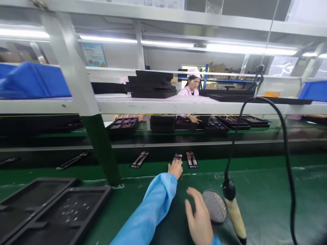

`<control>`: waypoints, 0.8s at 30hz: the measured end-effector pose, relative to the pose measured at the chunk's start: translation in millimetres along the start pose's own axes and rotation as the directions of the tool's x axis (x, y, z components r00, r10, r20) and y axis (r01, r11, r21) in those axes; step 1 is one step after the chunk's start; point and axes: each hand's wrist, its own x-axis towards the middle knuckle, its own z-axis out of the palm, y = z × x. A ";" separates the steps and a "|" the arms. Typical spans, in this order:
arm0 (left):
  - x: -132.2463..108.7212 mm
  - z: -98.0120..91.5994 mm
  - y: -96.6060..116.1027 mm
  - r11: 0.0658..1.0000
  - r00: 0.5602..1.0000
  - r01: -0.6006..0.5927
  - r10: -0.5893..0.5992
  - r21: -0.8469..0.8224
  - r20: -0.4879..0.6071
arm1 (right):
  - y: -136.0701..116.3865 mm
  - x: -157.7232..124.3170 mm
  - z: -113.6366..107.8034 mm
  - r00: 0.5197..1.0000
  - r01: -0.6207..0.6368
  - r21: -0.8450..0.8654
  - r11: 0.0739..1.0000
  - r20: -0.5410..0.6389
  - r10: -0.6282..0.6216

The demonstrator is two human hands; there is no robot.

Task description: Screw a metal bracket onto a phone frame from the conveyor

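Observation:
My left hand (pixel 175 168), in a blue sleeve, reaches forward with its fingers on a small flat device part (pixel 178 157) at the far edge of the green bench. The fingertips are pressed together on that part. Just right of it lies another such part (pixel 192 160), and to the left is a third one (pixel 139 159). Nearer to me, my right hand (pixel 199 217) hovers with thumb and fingers apart, holding nothing. Beside it sits a round dish of small grains (pixel 215 206).
A corded tool with a pale handle (pixel 236 217) lies right of the dish, its black cable (pixel 286 149) hanging from a hook. Black trays (pixel 94 197) are at the left. A metal post (pixel 102 146) rises left of my arm. Across the line, a person (pixel 189 91) works among trays.

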 end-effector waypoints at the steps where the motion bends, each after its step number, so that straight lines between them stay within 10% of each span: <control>1: 8.6 4.6 -5.1 1.000 1.000 -0.010 0.010 -0.001 0.005 | -1.8 32.7 21.8 0.992 -0.109 -0.107 0.988 0.053 0.115; 6: 21.3 4.0 -62.4 1.000 0.999 0.009 -0.009 0.018 -0.032 | 43.8 162.8 78.3 0.940 -0.327 -0.306 0.894 -0.003 0.342; 12: -18.6 -34.6 -197.4 0.867 0.877 0.480 -0.476 0.133 -0.058 | 83.8 205.2 67.3 0.861 -0.435 -0.450 0.780 0.048 0.507; 17: -36.9 -50.0 -231.1 0.809 0.815 0.550 -0.574 0.207 0.075 | 36.5 133.5 38.3 0.854 -0.401 -0.437 0.805 0.139 0.501; 24: -113.2 -78.2 -168.0 0.873 0.885 0.407 -0.450 0.268 0.121 | -11.3 -5.0 42.9 0.950 -0.138 -0.522 0.842 0.172 0.262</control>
